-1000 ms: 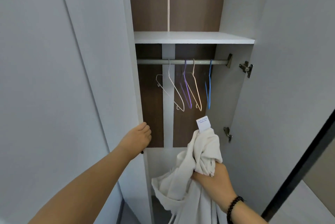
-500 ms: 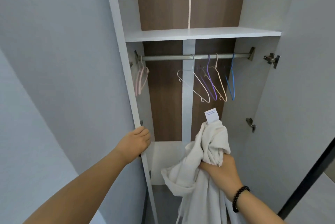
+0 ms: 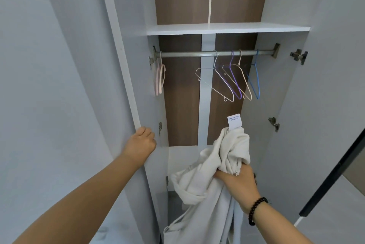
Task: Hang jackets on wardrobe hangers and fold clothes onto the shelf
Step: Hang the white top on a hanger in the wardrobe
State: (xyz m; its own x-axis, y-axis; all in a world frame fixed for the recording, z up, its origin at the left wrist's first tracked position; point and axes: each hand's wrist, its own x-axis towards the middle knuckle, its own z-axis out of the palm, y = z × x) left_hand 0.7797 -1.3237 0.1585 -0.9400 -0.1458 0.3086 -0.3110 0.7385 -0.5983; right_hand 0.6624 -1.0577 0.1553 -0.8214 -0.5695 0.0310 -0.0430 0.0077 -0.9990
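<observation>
My right hand (image 3: 238, 185) grips a bunched cream-white jacket (image 3: 207, 180), its white label sticking up and the rest hanging down in front of the open wardrobe. My left hand (image 3: 141, 145) holds the edge of the left wardrobe door (image 3: 118, 66), fingers curled round it. Inside, a metal rail (image 3: 187, 54) carries several wire hangers (image 3: 233, 81) on the right, white, purple, beige and blue, and pink hangers (image 3: 160, 79) at the far left. A white shelf (image 3: 227, 28) spans the wardrobe above the rail.
The right door (image 3: 325, 85) stands open with hinges on its inner edge. The back panel is brown with a white centre strip. A dark frame edge (image 3: 333, 170) runs at the lower right. Beneath the hanging space sits a white lower panel.
The left door has swung further open under my left hand, uncovering the pink hangers and the rail's left end. The jacket stays in my right hand, almost unmoved.
</observation>
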